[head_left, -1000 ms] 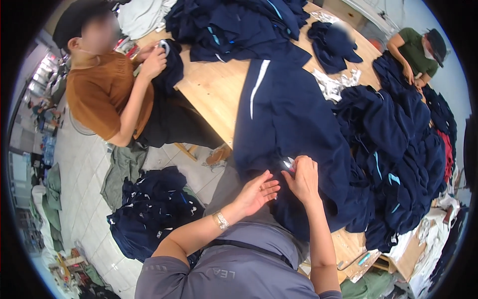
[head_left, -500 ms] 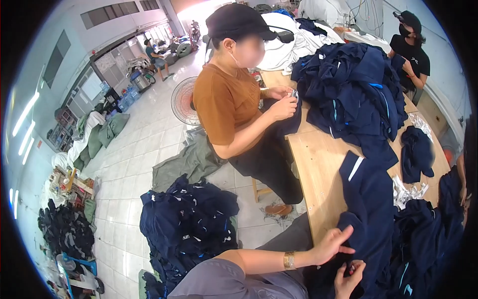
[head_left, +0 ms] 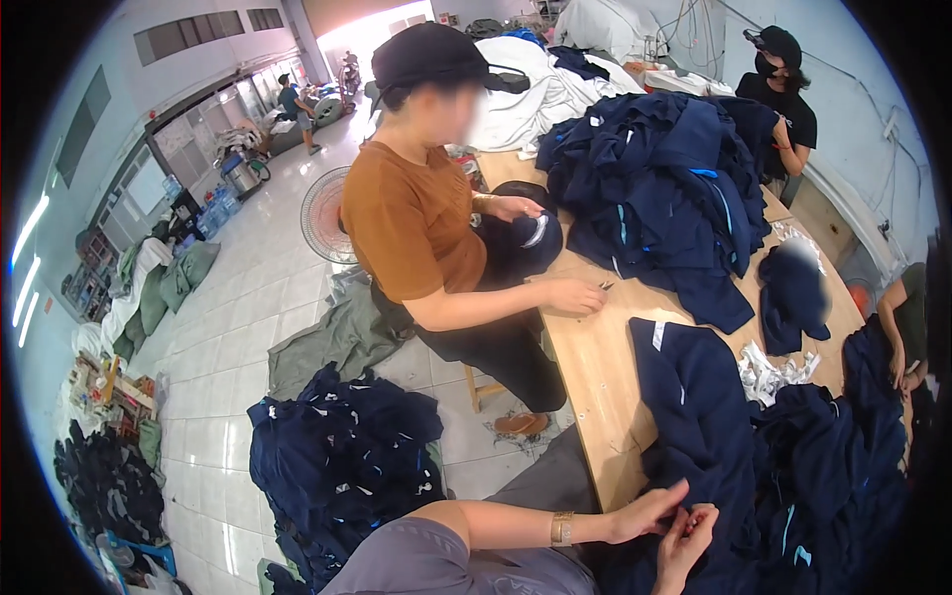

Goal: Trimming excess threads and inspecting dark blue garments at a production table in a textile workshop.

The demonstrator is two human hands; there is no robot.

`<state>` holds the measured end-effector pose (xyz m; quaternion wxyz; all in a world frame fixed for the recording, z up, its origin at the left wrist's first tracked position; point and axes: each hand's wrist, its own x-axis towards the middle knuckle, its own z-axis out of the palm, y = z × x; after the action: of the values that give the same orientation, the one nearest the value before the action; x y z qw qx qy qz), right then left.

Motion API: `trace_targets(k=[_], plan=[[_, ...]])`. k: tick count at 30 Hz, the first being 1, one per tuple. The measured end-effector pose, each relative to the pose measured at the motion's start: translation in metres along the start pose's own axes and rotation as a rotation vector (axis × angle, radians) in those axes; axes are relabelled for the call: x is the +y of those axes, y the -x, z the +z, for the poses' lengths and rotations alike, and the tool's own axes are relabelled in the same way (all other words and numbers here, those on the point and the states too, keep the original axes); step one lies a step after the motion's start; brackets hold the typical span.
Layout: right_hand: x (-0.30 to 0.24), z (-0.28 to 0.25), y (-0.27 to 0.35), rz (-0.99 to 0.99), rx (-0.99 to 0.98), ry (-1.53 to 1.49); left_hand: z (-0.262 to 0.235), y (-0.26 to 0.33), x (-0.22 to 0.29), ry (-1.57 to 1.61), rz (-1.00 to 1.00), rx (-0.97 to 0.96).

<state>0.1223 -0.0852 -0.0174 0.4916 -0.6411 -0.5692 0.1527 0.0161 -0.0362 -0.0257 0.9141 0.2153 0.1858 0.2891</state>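
Observation:
A dark navy garment (head_left: 694,421) with a white strip near its far end lies along the table edge, its near part under my hands. My left hand (head_left: 643,514), with a gold-coloured watch at the wrist, is stretched over the cloth, thumb raised apart from the fingers. The left fingertips reach close to my right hand (head_left: 684,545) and are partly hidden there. My right hand is closed, its fingers curled together just above the cloth. Whatever is inside it is too small and covered to name.
A co-worker in a brown shirt (head_left: 416,213) sits at the table's left side, holding navy cloth and small snips (head_left: 606,286). A large navy garment pile (head_left: 645,188) covers the far table. White scraps (head_left: 773,372) lie right of my garment. Another navy heap (head_left: 342,466) is on the floor.
My two hands have come closer together, with the right fingers now beside the left fingertips. The co-worker's near hand has moved down to the tabletop with the snips. The view has shifted slightly.

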Motion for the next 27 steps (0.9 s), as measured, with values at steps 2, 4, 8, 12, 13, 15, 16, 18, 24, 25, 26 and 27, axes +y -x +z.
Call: trace_targets(k=[2, 4, 8, 12, 13, 15, 16, 18, 24, 25, 26, 27], plan=[[0.008, -0.001, 0.004, 0.130, -0.044, 0.104, -0.015, -0.019, -0.008, 0.311, -0.220, 0.015], [-0.004, 0.002, 0.004, 0.103, -0.092, 0.055, -0.004, -0.014, 0.005, 0.428, -0.307, 0.113], [-0.020, 0.009, -0.002, 0.111, -0.131, -0.291, -0.004, -0.010, 0.048, 0.313, -0.015, 0.309], [-0.019, -0.017, -0.002, 0.396, 0.108, -0.841, 0.001, -0.018, 0.046, 0.275, 0.005, 0.172], [-0.013, -0.021, 0.000, 0.372, 0.174, -0.850, -0.001, -0.018, 0.043, 0.271, 0.006, 0.182], [-0.006, -0.028, 0.003, 0.375, 0.271, -0.881, 0.009, -0.017, 0.039, 0.144, 0.022, 0.189], [-0.004, -0.030, 0.004, 0.378, 0.310, -0.917, 0.013, -0.017, 0.037, 0.018, 0.074, 0.211], [-0.006, -0.030, 0.004, 0.369, 0.312, -0.907, 0.009, -0.019, 0.034, -0.006, 0.067, 0.219], [-0.028, -0.032, 0.006, 0.340, 0.124, -0.919, 0.002, -0.020, 0.034, 0.194, -0.099, 0.165], [-0.029, -0.032, 0.004, 0.327, 0.118, -0.892, 0.003, -0.019, 0.034, 0.195, -0.104, 0.164], [-0.030, -0.031, 0.002, 0.314, 0.112, -0.865, 0.004, -0.019, 0.034, 0.118, -0.078, 0.204], [-0.030, -0.030, 0.000, 0.315, 0.113, -0.863, 0.005, -0.017, 0.033, 0.041, -0.048, 0.244]])
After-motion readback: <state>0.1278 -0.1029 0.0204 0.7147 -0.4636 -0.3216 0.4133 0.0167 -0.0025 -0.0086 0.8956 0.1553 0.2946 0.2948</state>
